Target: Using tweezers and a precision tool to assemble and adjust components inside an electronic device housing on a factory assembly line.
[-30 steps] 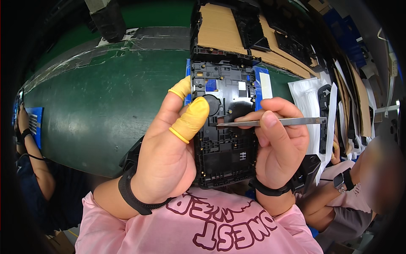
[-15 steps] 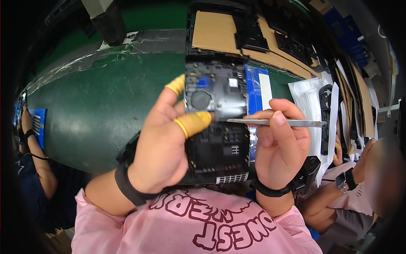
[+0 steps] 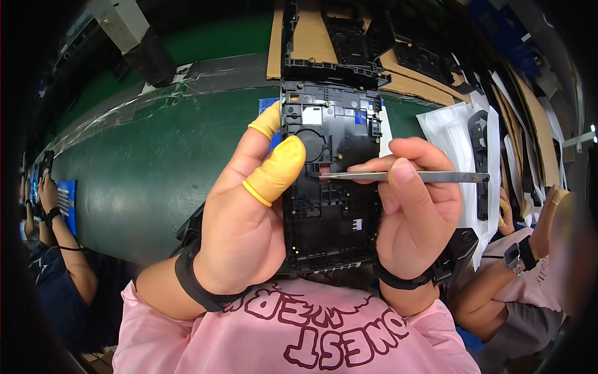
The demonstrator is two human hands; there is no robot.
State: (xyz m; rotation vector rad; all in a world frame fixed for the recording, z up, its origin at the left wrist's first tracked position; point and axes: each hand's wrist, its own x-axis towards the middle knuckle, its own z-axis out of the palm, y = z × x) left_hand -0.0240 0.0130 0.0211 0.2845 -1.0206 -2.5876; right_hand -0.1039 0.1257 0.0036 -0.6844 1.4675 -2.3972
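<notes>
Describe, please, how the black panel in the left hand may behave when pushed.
The black panel would probably feel stiff: ribs cross its face and it shows no sag. It may be light, looking like thin moulded plastic. Its edge tabs could snap, being small.

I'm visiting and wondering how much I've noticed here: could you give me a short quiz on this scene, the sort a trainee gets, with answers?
1. Which tool does the right-hand grip hold at the black plastic housing?
A) screwdriver
B) metal tweezers
C) brush

2. How many yellow finger covers show on the left-hand grip?

3. True or false: the left-hand grip is at the right edge of the housing.

Key: 1: B. 2: Two, one of them on the thumb. 3: False; it is at the left edge.
</notes>
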